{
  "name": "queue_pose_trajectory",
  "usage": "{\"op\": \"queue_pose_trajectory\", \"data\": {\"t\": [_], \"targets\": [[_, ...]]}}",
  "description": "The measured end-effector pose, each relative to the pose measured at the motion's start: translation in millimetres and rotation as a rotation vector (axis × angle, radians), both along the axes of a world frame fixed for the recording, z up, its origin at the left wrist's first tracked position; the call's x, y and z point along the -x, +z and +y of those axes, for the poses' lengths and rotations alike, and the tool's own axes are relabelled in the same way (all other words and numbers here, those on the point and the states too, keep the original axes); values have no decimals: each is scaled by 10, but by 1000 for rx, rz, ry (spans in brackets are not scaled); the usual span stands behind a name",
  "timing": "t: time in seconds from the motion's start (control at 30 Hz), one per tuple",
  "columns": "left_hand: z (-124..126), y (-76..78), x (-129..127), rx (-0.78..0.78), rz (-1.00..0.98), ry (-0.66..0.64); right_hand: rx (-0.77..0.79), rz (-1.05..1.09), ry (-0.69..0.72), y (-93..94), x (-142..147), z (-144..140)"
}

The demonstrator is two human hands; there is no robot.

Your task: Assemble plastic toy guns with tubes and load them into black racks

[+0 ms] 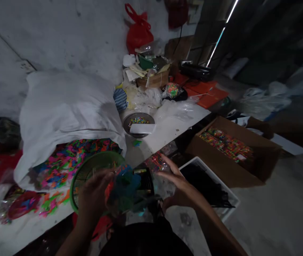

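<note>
The left hand [94, 197] was raised with its fingers curled around the near edge of a blurred bundle [124, 188] of blue, orange and green pieces, seemingly gripping it, though motion blur hid exactly how the fingertips closed. The right hand [176, 185] stood opposite, palm turned inward and fingers spread, touching or just beside a clear plastic bag [158, 174] that hung between the two hands; whether it pinched the film could not be told. The bundle sat directly between the hands, above the person's lap and just in front of a green basket [87, 170] lying behind the left hand at the worktop [164, 131] edge. Judging by its look, the bundle was light, loose and soft, made of many small plastic bits that would shift and spill rather than hold a shape, so it probably wanted cupping from below or gathering by the bag's mouth, not a squeeze in the middle. The film looked thin and slippery and would likely crumple under the fingers. Beyond the left hand a heap of bright pieces [71, 158] spread from under a white sack [63, 110]. Farther out from both hands stood a metal bowl [139, 124] of more pieces. To the right of the right hand lay a white tray [230, 197] on the floor, and past it a cardboard box [233, 149] filled with colourful packs.
</note>
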State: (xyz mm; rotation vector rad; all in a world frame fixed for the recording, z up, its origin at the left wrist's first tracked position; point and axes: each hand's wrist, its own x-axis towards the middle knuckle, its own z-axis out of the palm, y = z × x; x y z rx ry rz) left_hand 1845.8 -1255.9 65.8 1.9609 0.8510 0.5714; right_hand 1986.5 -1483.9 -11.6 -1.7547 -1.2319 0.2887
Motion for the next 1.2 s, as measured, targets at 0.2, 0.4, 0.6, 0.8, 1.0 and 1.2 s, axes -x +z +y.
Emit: {"op": "queue_pose_trajectory", "data": {"t": [0.2, 0.4, 0.6, 0.8, 1.0, 1.2], "targets": [[124, 103, 19, 24, -16, 36, 10, -181, 44, 337, -165, 307], [298, 272, 33, -2, -136, 93, -142, 85, 140, 328, -329, 611], [457, 303, 12, 128, -427, 22, -401, 503, -91, 332, -263, 913], [485, 316, -50, 301, -572, 72, -122, 335, -68, 280, -349, 995], [631, 268, -50, 354, -604, 62, -97, 272, -84, 284, -364, 1042], [687, 279, -49, 468, -572, 179, -289, 761, -149, 317, -385, 1106]]}}
